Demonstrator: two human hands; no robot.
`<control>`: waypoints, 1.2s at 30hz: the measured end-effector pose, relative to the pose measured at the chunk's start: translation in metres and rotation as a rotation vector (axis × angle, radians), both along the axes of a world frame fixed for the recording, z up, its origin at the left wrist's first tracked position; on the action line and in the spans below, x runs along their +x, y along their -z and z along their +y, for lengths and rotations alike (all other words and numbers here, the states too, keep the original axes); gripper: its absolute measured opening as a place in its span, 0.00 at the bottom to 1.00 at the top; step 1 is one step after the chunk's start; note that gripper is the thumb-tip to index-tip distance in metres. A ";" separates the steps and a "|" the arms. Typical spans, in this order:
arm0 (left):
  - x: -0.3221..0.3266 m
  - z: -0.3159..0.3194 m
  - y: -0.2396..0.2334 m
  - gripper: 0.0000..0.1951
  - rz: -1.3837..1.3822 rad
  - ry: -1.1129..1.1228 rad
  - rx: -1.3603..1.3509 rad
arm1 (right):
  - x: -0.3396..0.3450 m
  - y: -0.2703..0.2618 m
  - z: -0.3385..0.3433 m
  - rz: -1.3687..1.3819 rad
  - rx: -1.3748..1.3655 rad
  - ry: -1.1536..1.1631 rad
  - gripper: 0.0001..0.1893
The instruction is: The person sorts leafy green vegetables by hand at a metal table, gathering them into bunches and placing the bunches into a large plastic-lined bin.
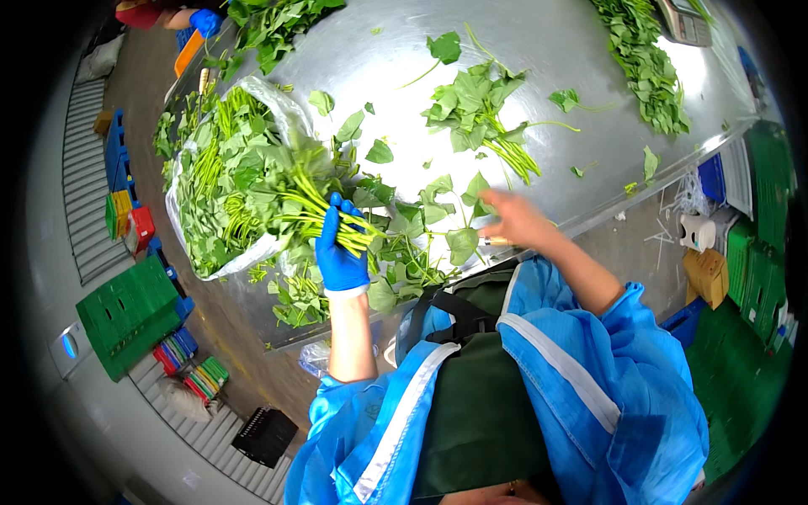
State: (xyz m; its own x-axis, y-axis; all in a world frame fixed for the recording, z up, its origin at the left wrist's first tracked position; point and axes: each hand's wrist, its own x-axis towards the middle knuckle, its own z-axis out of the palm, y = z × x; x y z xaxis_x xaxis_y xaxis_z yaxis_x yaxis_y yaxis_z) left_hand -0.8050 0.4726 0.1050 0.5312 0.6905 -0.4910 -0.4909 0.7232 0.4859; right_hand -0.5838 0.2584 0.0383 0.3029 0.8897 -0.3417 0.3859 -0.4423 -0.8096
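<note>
My left hand, in a blue glove, grips a bunch of leafy green stems, its leaves towards a clear plastic bag packed with the same greens. Bare and slightly blurred, my right hand is beside loose leaves near the table's front edge, its fingers apart and a small light-coloured object partly hidden below them. Whether it touches a leaf, I cannot tell. A smaller bunch of greens lies farther in on the metal table.
Another person's blue-gloved hand shows at the top left, near a heap of greens. At the top right, a long row of greens lies beside a scale. Green crates and a cardboard box stand beyond the table at right.
</note>
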 end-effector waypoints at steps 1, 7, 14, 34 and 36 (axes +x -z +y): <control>0.003 -0.006 0.006 0.14 -0.021 0.005 -0.009 | 0.009 0.003 0.002 -0.084 0.019 0.066 0.24; 0.027 -0.042 0.013 0.15 -0.026 0.095 -0.130 | 0.059 0.033 -0.005 -0.724 -0.254 0.012 0.14; 0.018 -0.043 0.039 0.16 -0.313 -0.018 -0.263 | 0.077 -0.041 0.011 0.926 -0.043 0.290 0.12; 0.035 -0.073 0.001 0.11 0.340 0.219 0.077 | -0.028 -0.049 0.047 0.593 -0.003 0.040 0.15; 0.024 -0.063 0.007 0.10 0.265 0.136 0.032 | -0.014 -0.030 0.048 0.238 0.013 0.173 0.16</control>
State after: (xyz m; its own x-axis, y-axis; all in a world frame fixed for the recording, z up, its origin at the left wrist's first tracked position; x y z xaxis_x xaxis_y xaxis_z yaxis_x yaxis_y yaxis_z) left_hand -0.7806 0.4099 0.0982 0.4763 0.6390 -0.6040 -0.2433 0.7559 0.6078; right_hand -0.5977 0.3068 0.0683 0.3632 0.8365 -0.4102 0.1045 -0.4741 -0.8742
